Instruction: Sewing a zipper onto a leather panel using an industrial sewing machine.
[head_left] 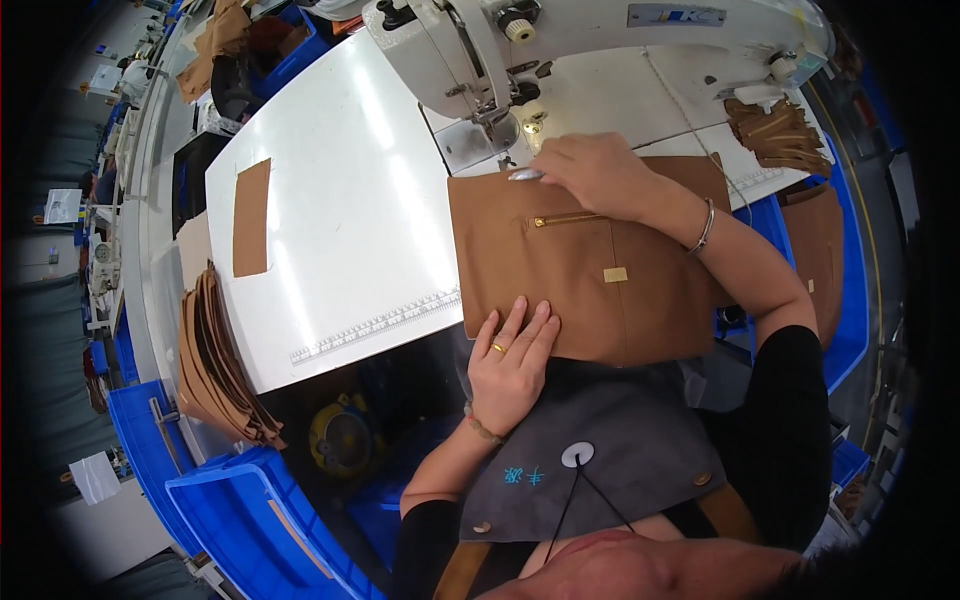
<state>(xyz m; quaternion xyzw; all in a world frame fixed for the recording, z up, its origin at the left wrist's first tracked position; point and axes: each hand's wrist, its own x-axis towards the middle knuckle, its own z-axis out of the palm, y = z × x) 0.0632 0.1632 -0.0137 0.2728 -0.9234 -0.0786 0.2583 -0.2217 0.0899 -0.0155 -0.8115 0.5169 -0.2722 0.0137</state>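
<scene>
From here I make out blue lettering on the sewing machine's (600,25) silvery plate (676,15), beyond the right hand (595,175); blue characters on the grey apron (610,440), below the left hand (510,365); and ruler graduations (375,327) on the tabletop (340,210), left of that hand.

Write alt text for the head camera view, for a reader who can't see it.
A person's right hand holds a small silvery tool at the top edge of a brown zippered panel, while the left hand rests on its lower left. The panel lies in front of a white sewing machine on a white table.
</scene>
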